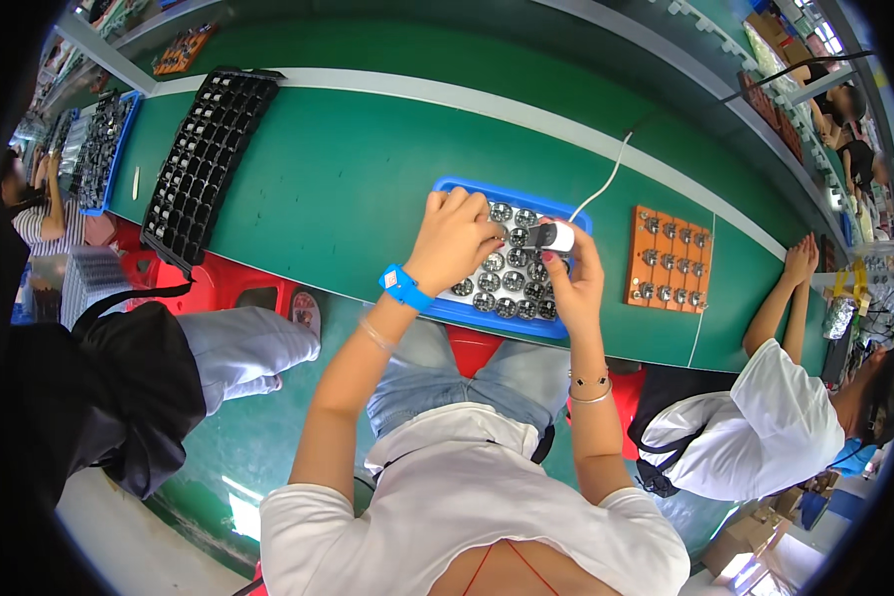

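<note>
A blue tray (462, 186) lies on the green bench right in front of me, filled with several small round silvery parts (512, 281). My left hand (454, 238), with a blue wrist strap, rests over the tray's left half with its fingers curled down onto the parts; whether it pinches one is hidden. My right hand (572, 278) holds a small white and black tool (551, 236) over the tray's right side. A white cable (606, 179) runs from the tool toward the back of the bench.
An orange board (634, 260) with round parts lies right of the tray. A long black compartment tray (204, 164) sits far left, with more trays behind it. A person in a white shirt (765, 417) sits at my right, another person at my left (119, 387).
</note>
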Demonstrator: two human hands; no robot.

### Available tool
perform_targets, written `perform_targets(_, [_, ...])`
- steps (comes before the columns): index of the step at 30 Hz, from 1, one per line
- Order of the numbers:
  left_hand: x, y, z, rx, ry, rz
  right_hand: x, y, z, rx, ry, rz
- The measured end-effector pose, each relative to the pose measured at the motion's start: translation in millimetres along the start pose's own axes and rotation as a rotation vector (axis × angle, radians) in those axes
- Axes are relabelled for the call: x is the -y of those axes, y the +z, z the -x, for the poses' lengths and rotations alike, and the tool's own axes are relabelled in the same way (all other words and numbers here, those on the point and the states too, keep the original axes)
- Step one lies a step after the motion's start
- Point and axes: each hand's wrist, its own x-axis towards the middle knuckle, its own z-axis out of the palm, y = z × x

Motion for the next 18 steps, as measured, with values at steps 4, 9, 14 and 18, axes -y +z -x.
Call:
perform_targets(4, [-11, -9, -3, -0.07, 0.032, 0.09, 2, 2, -5, 0.101, -0.017, 0.171])
perform_targets(9, [-13, -16, -3, -0.052, 0.028, 0.103, -2, -1, -3, 0.115, -0.039, 0.202])
perform_targets(14, [-2, -8, 2, 0.028, 0.058, -0.022, 4, -9, -5, -0.084, 0.001, -0.218])
perform_targets(18, [4, -2, -2, -0.013, 0.025, 0.048, 0, -15, -6, -0.039, -0.001, -0.141])
